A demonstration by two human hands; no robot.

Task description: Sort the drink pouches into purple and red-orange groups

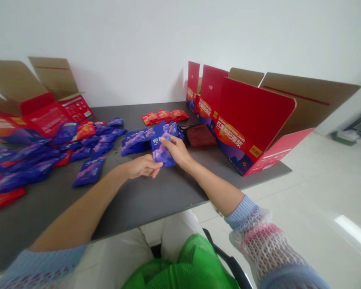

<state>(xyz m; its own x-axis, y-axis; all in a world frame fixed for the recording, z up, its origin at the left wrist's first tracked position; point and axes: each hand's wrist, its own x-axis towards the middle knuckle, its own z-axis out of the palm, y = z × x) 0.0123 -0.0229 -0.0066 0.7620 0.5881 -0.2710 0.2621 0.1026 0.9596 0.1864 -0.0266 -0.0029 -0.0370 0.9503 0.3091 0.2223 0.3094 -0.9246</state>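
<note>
Both hands hold one blue-purple pouch (160, 151) upright above the grey table. My left hand (142, 166) pinches its lower left corner between thumb and fingers. Across the upper right part of the pouch lies my right hand (177, 150), its fingers closed on that edge. Right behind the held pouch are stacked blue pouches (135, 142), partly hidden by it. A row of red pouches (165, 116) lies farther back. To the left, a single blue pouch (89, 171) rests flat near a loose pile of blue and red pouches (33, 160).
Open red cartons (240, 124) stand along the table's right side, flaps up. Another open carton (45, 114) sits at the back left behind the pile. A dark brown pouch-like item (200, 136) lies beside the right cartons. The grey table (132, 200) ends close to my lap.
</note>
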